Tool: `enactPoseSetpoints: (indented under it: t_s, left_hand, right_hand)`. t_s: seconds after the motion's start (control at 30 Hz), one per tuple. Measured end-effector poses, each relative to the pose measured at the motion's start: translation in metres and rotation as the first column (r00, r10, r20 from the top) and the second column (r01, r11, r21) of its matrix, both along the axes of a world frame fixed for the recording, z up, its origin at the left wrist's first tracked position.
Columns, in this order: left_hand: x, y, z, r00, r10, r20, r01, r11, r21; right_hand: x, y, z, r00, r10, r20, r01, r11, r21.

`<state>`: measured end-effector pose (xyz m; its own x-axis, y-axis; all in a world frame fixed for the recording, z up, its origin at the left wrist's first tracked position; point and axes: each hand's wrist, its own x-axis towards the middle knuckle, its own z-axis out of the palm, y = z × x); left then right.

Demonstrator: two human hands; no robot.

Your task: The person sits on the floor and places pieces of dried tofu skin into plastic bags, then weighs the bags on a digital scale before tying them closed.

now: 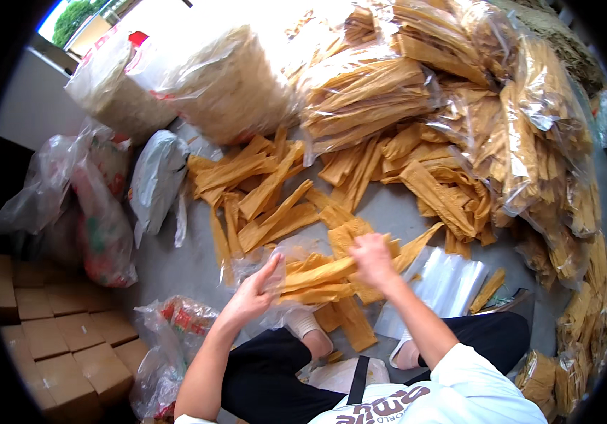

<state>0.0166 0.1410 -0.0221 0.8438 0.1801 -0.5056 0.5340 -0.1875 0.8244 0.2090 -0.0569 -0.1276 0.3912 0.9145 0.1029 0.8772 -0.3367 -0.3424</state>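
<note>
My left hand grips the edge of a clear plastic bag, thumb pointing up. A bundle of yellow strips that look like dried tofu skin lies between my hands, its left end at the bag. My right hand is closed over the right end of that bundle; its fingers are slightly blurred. More loose strips are heaped on the floor just beyond. Beside my right forearm lies a stack of flat clear plastic bags.
Filled clear bags of strips are piled at the far side and right. Large sacks stand at the far left, near crumpled plastic bags and a white bag. Brown cardboard boxes sit at the left. My feet flank the work spot.
</note>
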Motion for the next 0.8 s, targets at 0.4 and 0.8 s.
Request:
enactPoseSetpoints:
  t_s: [0.4,0.8]
  left_hand:
    - [0.005,-0.004,0.002,0.996,-0.087,-0.016,0.087,0.996,-0.019]
    - [0.009,-0.003,0.014,0.99,0.048,-0.134,-0.06,0.995,-0.085]
  right_hand:
    - [0.085,-0.019,-0.08,0.744,-0.539,-0.395,0.617,0.781,0.098]
    - [0.137,-0.136,-0.131,0.604,-0.794,-0.075,0.762,0.602,-0.239]
